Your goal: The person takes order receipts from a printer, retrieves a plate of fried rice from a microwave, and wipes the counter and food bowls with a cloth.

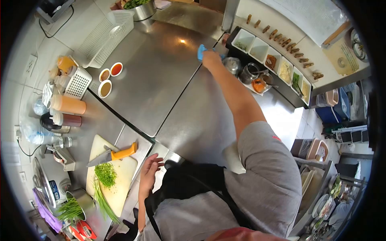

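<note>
My right hand [212, 59] is stretched far across the steel counter [169, 80], closed on a blue cloth [201, 52] that lies against the surface. Just right of that hand stands a container with a clear wrapped top [232, 65]. My left hand [150, 168] hangs by the counter's front edge, empty, its fingers loosely apart. To its left lies a cutting board [126, 176] with a yellow-handled knife [122, 153], a pile of chopped green onion [105, 175] and several uncut stalks [103, 203].
Three sauce cups [105, 89] sit at the counter's left, near a white perforated basket [96, 50] and several squeeze bottles [68, 104]. Along the right runs a rack of white ingredient bins [258, 50], with jars [249, 73] before it. A metal bowl of greens [144, 11] stands at the back.
</note>
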Available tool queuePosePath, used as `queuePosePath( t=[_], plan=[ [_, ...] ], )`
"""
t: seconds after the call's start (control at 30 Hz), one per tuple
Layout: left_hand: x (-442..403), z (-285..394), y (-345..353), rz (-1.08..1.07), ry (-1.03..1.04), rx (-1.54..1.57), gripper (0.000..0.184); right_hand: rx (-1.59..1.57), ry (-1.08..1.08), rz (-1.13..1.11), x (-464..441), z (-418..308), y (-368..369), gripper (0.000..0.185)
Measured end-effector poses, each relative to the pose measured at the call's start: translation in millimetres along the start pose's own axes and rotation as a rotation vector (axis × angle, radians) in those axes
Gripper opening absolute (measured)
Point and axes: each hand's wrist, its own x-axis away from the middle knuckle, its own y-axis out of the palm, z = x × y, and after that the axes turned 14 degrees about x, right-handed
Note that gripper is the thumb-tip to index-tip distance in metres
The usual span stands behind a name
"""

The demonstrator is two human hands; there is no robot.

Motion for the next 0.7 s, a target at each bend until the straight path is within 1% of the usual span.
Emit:
queuePosePath(
  t=[0.07, 0.13, 0.2, 0.3, 0.37, 0.43, 0.5, 0.57, 0.63, 0.7],
  plan=[
    [-16.6, 1.2, 10.6, -0.105, -0.006, -0.048, 0.034, -0.003, -0.218, -0.015, 32.8, -17.1, 11.2, 0.022],
    [-36.8, 6.4, 29.3, -0.19, -0.021, -0.119, 0.033, -0.103, -0.552, -0.039, 99.4, -19.5, 16.2, 0.026],
    [-56.2, 11.8, 52.0, -0.307, -0.04, -0.211, 0.033, -0.217, -0.943, -0.213, 157.1, 10.3, -31.0, 0.026],
    [-79.2, 4.2, 97.0, -0.51, -0.131, -0.248, 0.034, -0.217, -0.838, -0.273, 207.0, 90.7, -27.4, 0.025],
    [-92.9, -12.5, 128.0, -0.673, -0.189, -0.287, 0.035, -0.214, -0.624, -0.305, 236.0, 156.0, -25.5, 0.024],
    [-100.9, -31.1, 155.3, -0.82, -0.262, -0.367, 0.037, -0.163, -0.399, -0.229, 286.0, 212.2, -28.4, 0.025],
    [-107.4, -52.4, 179.5, -0.938, -0.336, -0.486, 0.039, -0.176, -0.202, -0.139, 341.1, 264.7, -13.3, 0.026],
    [-110.1, -68.9, 201.3, -0.96, -0.359, -0.53, 0.043, -0.295, 0.024, -0.153, 395.9, 307.6, -10.8, 0.026],
    [-108.2, -77.0, 222.4, -0.943, -0.404, -0.554, 0.045, -0.135, 0.446, -0.382, 446.2, 335.8, -12.4, 0.025],
    [-104.8, -80.5, 240.6, -0.886, -0.472, -0.561, 0.046, 0.041, 0.674, -0.276, 468.2, 318.6, -31.9, 0.025]
  ],
)
